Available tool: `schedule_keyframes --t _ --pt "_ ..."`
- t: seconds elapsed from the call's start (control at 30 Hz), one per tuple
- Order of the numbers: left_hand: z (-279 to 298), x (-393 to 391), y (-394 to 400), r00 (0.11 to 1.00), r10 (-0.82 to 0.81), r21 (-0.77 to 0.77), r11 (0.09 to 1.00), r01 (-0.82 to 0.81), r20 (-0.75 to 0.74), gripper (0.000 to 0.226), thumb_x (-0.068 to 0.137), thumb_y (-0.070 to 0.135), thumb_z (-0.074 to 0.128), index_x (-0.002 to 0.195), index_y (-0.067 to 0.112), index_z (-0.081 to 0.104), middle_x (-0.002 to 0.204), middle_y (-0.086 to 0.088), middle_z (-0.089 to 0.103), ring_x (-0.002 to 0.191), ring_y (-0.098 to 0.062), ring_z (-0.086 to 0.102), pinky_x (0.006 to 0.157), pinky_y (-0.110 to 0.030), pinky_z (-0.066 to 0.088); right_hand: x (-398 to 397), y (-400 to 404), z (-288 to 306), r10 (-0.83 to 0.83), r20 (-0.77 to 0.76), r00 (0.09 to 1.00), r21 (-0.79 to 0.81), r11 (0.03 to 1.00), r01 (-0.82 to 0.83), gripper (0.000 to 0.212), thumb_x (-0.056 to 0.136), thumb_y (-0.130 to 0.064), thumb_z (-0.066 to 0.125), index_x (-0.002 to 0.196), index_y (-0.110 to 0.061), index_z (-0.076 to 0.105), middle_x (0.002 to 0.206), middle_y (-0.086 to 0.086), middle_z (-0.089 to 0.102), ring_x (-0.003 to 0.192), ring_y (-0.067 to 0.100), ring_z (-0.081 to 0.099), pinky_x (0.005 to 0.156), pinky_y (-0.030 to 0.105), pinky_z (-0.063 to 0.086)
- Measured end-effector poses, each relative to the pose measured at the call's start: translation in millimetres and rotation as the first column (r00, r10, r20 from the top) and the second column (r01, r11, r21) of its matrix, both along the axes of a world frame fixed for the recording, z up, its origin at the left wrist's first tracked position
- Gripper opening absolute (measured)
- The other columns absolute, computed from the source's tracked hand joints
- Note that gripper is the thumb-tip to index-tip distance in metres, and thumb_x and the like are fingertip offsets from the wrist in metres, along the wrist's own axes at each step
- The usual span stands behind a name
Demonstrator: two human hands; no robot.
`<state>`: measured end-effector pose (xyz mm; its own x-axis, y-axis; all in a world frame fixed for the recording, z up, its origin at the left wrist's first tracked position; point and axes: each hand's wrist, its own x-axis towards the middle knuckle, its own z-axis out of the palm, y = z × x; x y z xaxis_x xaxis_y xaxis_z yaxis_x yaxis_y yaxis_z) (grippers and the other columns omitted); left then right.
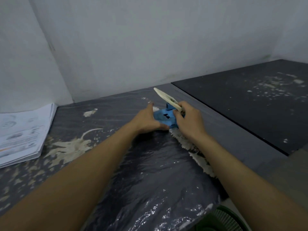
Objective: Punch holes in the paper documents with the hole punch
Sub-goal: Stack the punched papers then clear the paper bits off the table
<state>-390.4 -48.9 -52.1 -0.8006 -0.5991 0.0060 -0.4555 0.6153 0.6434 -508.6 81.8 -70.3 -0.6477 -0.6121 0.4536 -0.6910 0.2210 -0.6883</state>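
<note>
One table (116, 164), covered in dark crinkled plastic, carries one thick stack of printed paper documents (25, 130) at its left edge, well apart from the hands; the sheets look light and floppy, best lifted a few at a time by an edge. One blue hole punch (164, 118) with a cream lever sits mid-table, apparently rigid and fairly heavy, best held by its base. Left hand (146, 121): grip steadying the base. Right hand (188, 119): grip grasping the lever.
</note>
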Motion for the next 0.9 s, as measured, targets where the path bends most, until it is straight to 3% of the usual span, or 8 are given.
schedule_keyframes --t 0.1,0.27,0.43,0.53,0.63,0.9 --pt "-5 -1 -2 0.999 -0.032 -0.072 0.997 0.033 0.017 0.101 0.066 0.048 0.087 0.146 0.013 0.037 0.139 -0.001 0.051 0.115 -0.019 0.055 0.089 -0.028 0.046 -3 2 -3 0.030 -0.012 0.999 -0.020 0.999 -0.030 0.008 0.098 -0.029 0.057 0.102 -0.023 0.061 0.090 -0.006 0.066 0.077 0.010 0.063 0.060 0.035 0.055" --pt "-8 -2 -4 0.999 -0.040 -0.162 0.986 0.035 -0.029 0.093 0.063 0.053 0.086 0.138 0.012 0.049 0.129 -0.002 0.058 0.108 -0.017 0.058 0.089 -0.030 0.050 -7 -1 -5 0.039 -0.053 0.998 -0.009 0.999 -0.039 0.012 0.099 -0.030 0.057 0.108 -0.023 0.061 0.093 -0.004 0.065 0.079 0.012 0.061 0.060 0.028 0.049" --pt "-12 -3 -2 0.999 -0.028 -0.210 0.978 0.018 -0.046 0.098 0.065 0.061 0.081 0.141 0.011 0.045 0.135 -0.004 0.054 0.116 -0.020 0.055 0.095 -0.034 0.048 -12 -1 -3 0.026 -0.098 0.995 -0.024 0.999 -0.028 0.008 0.100 -0.030 0.056 0.103 -0.025 0.061 0.090 -0.005 0.060 0.074 0.009 0.054 0.056 0.025 0.038" --pt "-9 -2 -2 0.998 -0.032 -0.222 0.975 0.019 -0.058 0.099 0.068 0.062 0.079 0.144 0.010 0.042 0.140 -0.007 0.051 0.122 -0.023 0.053 0.101 -0.040 0.047 -17 -3 3 0.027 -0.112 0.993 -0.009 1.000 -0.028 0.009 0.100 -0.032 0.055 0.103 -0.027 0.061 0.090 -0.005 0.059 0.076 0.012 0.055 0.058 0.029 0.041" --pt "-4 -1 -4 0.996 -0.021 -0.211 0.977 0.002 -0.087 0.097 0.071 0.060 0.078 0.146 0.011 0.040 0.144 -0.007 0.049 0.126 -0.024 0.050 0.103 -0.037 0.044 -18 -9 12 0.029 -0.134 0.991 -0.011 0.999 -0.031 0.011 0.100 -0.033 0.055 0.104 -0.028 0.063 0.088 -0.005 0.060 0.075 0.013 0.055 0.060 0.032 0.044" --pt "13 24 -32 0.990 0.049 -0.235 0.969 -0.078 -0.129 0.098 0.068 0.062 0.077 0.144 0.010 0.043 0.140 -0.008 0.052 0.122 -0.024 0.053 0.102 -0.045 0.047 -10 -46 36 0.162 -0.108 0.981 -0.052 0.984 -0.168 0.014 0.095 -0.029 0.065 0.107 -0.026 0.071 0.081 -0.011 0.058 0.069 0.004 0.051 0.061 0.026 0.041"
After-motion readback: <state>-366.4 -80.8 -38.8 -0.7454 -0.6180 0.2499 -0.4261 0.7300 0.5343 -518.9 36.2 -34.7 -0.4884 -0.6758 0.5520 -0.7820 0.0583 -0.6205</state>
